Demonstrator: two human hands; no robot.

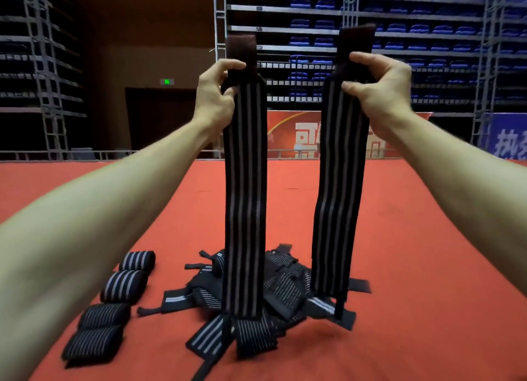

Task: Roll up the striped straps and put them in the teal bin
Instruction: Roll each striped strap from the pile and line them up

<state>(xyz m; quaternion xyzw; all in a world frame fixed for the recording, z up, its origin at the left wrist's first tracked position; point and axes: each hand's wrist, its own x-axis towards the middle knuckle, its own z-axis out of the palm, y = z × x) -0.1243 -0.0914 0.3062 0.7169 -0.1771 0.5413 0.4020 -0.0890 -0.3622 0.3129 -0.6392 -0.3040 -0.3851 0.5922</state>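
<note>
A person holds up two long striped straps side by side in the centre of the frame, one in each hand. The left grip [216, 95] pinches the top of the left strap [245, 195] between thumb and curled fingers; the right grip [379, 92] clasps the top of the right strap [339, 181] the same way. Each strap is a flat black band with pale grey stripes running lengthwise, and a plain dark tab sticks up above the fingers. Both hang straight down, their lower ends reaching a loose pile of similar straps [282, 283] at lower centre on the red tabletop [413, 266]. At lower left, four rolled straps [122, 286] lie in a row beside the pile.
</note>
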